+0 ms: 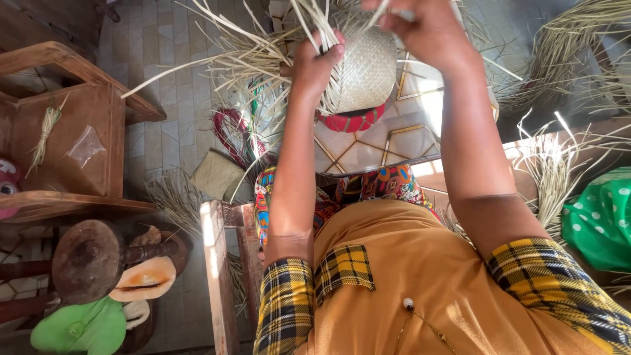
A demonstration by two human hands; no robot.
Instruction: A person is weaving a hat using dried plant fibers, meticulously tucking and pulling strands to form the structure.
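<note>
At the far middle of the head view, above my lap, I see the woven straw basket (pixel 367 69), rounded, pale, its loose strands fanning out to the left and upward. My left hand (pixel 315 66) is closed around its left side, fingers curled over the rim among the strands. My right hand (pixel 420 26) sits at the far top edge, fingers pinched narrow on a few straw strands (pixel 309 20) just above the basket. Under the basket a red woven ring (pixel 353 121) shows, touching its near side, and below that lies a table (pixel 407 141) with a pale top and gold lines. To the left stands a wooden chair (pixel 72 131) with a small straw bundle (pixel 45 135) on its seat. Near left on the floor are a flat woven square (pixel 215 174) and a green cloth (pixel 79 329). More loose straw (pixel 559 171) lies at the right, beside a green spotted cloth (pixel 601 220).
</note>
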